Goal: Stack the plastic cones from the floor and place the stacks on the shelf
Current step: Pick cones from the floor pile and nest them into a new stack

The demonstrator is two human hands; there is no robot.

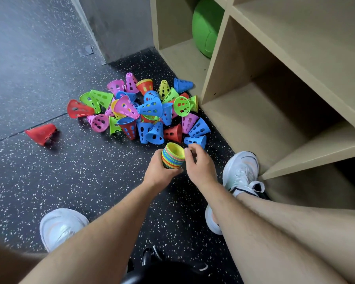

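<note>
Dozens of cones [148, 111] lie in a loose pile on the floor [80, 171] in the middle of the frame. The pile reaches the lower corner of the shelf [254, 124] at the right. The cones are blue, green, pink, red and yellow, and most of them lie on their sides. One red cone [41, 133] lies apart at the left. Just below the pile, the left hand [159, 171] grips a stack [172, 156] of nested cones. Its fingers are wrapped around the narrow end, and the wide yellow rim points toward the pile. The right hand [199, 162] is just beside this rim with curled fingers; whether they pinch it is not clear. A green ball [205, 27] sits in a shelf compartment at the top. The left shoe [59, 226] stands at the lower left, and the right shoe [241, 171] stands next to the shelf.
</note>
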